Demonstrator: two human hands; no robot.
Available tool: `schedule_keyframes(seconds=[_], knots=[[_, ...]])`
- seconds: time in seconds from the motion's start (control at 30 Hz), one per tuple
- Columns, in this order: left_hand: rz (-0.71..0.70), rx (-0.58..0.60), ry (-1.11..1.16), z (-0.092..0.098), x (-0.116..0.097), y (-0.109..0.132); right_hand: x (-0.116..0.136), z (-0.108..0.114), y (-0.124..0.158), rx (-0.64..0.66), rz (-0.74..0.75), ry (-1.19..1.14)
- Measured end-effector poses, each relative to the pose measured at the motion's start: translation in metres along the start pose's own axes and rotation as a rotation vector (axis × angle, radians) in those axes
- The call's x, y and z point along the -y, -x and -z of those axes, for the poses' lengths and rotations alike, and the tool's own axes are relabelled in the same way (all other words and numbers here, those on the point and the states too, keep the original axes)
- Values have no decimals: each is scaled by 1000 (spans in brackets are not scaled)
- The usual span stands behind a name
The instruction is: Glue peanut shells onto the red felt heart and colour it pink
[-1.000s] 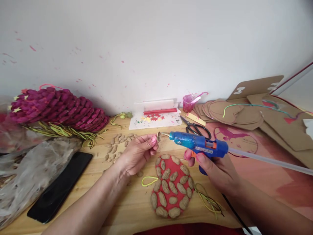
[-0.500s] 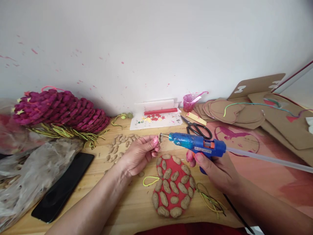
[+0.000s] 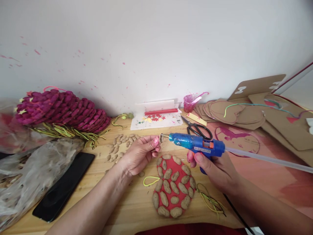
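Observation:
My left hand (image 3: 144, 153) pinches a peanut (image 3: 160, 138) between thumb and fingertips. In my right hand (image 3: 212, 166) is a blue glue gun (image 3: 195, 142), its metal nozzle at the peanut and a long clear glue stick (image 3: 264, 158) sticking out of its back. Below both hands lies a red heart-shaped piece (image 3: 170, 165) with several peanuts spread over it. A yellow cord loop (image 3: 151, 181) comes from its notch, and a bundle of yellow and dark strings (image 3: 211, 204) from the opposite side. Loose peanuts (image 3: 118, 145) are scattered beyond my left wrist.
Magenta peanut-covered hearts (image 3: 63, 109) are stacked at the left, near a plastic bag (image 3: 39, 173) and a black phone (image 3: 63, 186). Behind sit a paper with small stars (image 3: 168, 122), scissors (image 3: 199, 129) and a pink cup (image 3: 190, 103). Cardboard hearts (image 3: 249, 116) lie at the right.
Both hands hold nearly the same position, with the nozzle still at the peanut. The whole view has shifted very slightly.

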State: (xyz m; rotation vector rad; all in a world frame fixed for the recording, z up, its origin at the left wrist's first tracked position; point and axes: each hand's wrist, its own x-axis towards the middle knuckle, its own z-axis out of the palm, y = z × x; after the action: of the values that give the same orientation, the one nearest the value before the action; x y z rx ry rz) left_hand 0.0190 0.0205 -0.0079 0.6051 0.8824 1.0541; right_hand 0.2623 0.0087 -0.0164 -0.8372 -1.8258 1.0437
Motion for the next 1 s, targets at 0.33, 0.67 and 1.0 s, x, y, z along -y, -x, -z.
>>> schedule_keyframes(seconds=[0.33,0.67,1.0], knots=[[2,-3,-8,1,1,-1,0,1,1,5,-24,2],[6,17,-6,3,1,0,-2,1,0,-14,-44,16],[0,33,-11,3,1,0,-2,1,0,-32,-47,24]])
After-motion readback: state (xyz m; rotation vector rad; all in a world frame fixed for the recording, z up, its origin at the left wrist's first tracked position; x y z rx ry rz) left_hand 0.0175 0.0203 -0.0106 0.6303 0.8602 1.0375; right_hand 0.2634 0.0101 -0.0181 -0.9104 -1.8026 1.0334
